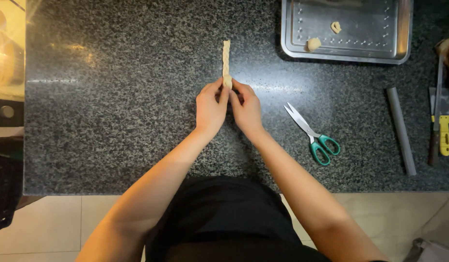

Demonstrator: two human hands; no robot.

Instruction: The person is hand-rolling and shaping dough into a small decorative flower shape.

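A pale twisted strip of dough [226, 60] lies on the dark speckled granite counter [122, 116], running away from me. My left hand [211, 107] and my right hand [245, 108] meet at its near end, fingertips pinching that end from both sides. The rest of the strip rests flat on the stone beyond my fingers.
A metal baking tray [396, 51] at the back right holds two small dough pieces [314, 44]. Green-handled scissors [314, 136] lie right of my hands. Farther right are a grey rolling rod [400, 130], a yellow-handled scraper [445, 128] and a knife. The counter's front edge is near my body.
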